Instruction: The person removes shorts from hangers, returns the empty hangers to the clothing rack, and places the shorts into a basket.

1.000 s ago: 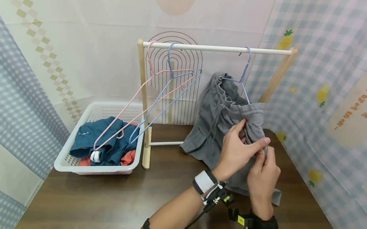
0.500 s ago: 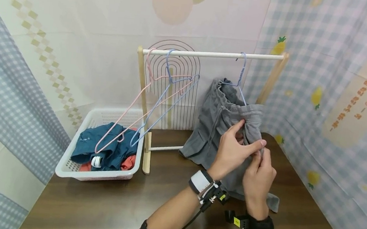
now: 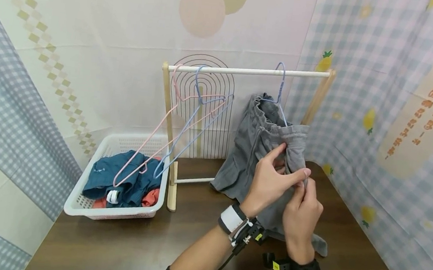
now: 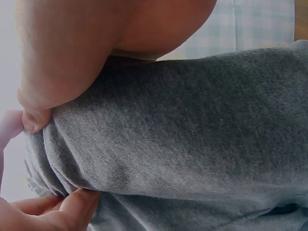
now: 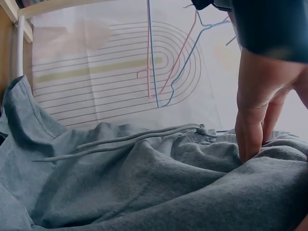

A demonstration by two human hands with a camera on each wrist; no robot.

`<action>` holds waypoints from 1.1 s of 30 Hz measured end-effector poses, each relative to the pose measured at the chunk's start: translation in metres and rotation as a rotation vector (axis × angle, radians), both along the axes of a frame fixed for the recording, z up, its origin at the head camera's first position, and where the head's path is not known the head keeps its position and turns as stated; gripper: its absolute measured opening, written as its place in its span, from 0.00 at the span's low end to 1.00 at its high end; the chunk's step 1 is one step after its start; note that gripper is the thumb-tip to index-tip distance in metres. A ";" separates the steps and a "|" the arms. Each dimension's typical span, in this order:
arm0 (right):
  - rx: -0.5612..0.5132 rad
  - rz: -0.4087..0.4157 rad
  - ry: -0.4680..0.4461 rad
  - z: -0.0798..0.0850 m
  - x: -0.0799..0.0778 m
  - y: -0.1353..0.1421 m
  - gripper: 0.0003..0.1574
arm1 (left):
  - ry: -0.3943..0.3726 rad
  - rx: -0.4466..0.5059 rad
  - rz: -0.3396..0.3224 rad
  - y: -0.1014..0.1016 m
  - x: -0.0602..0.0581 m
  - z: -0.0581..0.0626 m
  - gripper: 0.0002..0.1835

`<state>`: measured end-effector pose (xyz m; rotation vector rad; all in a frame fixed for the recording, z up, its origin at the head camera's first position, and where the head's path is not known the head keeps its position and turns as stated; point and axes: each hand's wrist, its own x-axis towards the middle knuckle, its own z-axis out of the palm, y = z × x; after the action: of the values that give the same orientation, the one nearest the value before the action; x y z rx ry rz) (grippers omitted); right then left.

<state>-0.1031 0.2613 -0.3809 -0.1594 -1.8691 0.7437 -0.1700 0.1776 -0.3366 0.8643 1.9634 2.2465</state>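
Observation:
Grey drawstring pants (image 3: 255, 143) hang from a blue hanger (image 3: 280, 89) at the right side of a small clothes rack; their lower part reaches the table. My left hand (image 3: 269, 180) pinches the waistband near its right end, thumb and index finger spread along it. Just below, my right hand (image 3: 303, 214) pinches the same edge of the cloth, close to the left thumb. Gathered folds of the pants (image 4: 168, 130) show between both hands in the left wrist view. In the right wrist view, the drawstring (image 5: 139, 139) dangles loose. Part of the hanger is hidden inside the waistband.
A pink hanger (image 3: 146, 141) and another blue hanger (image 3: 178, 137) hang bare at the left of the rack rail (image 3: 247, 71). A white basket (image 3: 75, 197) with dark teal and orange clothes stands left on the brown table (image 3: 141, 250). Patterned curtains enclose the back and sides.
The head view has tilted upward, so the rack and basket appear lower. Both hands keep their grip on the waistband with hardly any shift.

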 end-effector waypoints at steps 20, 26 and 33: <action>0.025 0.053 0.020 -0.012 0.004 -0.021 0.13 | 0.034 0.073 0.014 -0.019 0.006 -0.005 0.44; 0.039 0.071 0.039 -0.020 0.003 -0.029 0.11 | 0.067 0.050 0.033 -0.024 0.007 -0.011 0.44; 0.053 0.109 0.058 -0.029 0.004 -0.035 0.13 | 0.089 0.052 0.078 -0.029 0.009 -0.019 0.43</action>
<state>-0.0991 0.2262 -0.4097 -0.0025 -1.8518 0.7642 -0.1607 0.1490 -0.3552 0.9248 2.0177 2.3508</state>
